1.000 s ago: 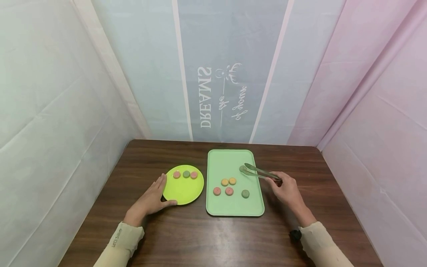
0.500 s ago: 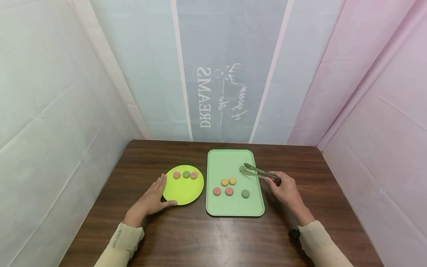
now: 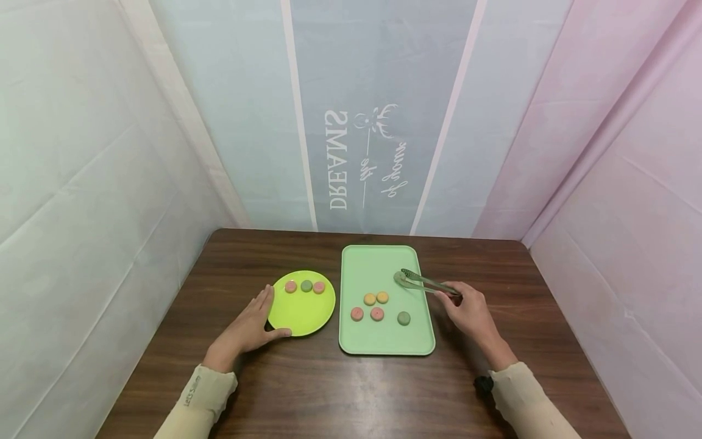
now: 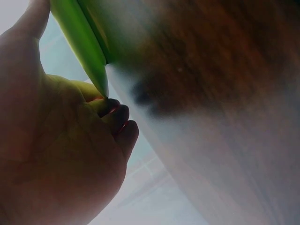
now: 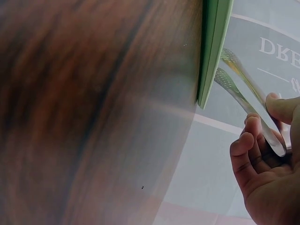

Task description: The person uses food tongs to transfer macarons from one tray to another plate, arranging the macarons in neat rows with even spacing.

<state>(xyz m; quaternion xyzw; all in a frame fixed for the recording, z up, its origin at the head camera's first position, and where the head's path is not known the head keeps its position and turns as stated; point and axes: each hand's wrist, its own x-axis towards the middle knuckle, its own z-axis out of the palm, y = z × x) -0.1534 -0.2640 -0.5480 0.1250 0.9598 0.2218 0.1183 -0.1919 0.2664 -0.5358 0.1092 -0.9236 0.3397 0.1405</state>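
Apparently to steady the yellow-green plate (image 3: 301, 314), the left hand (image 3: 245, 327) lays spread fingers against its rim; the right hand's (image 3: 471, 311) fingers pinch the tongs (image 3: 432, 283) (tips parted) over the green tray (image 3: 378, 262), presumably for reach among the round pieces (image 3: 376, 314) there.

A very slight drift of the right hand (image 3: 468, 311) toward the green tray (image 3: 384, 339) since a second ago, with the sleeve (image 3: 529, 396) and black wrist piece (image 3: 484, 385) pulled the same way. Also, a hair's shift of the tongs (image 3: 433, 283) further in, almost wholly within the first half-second.
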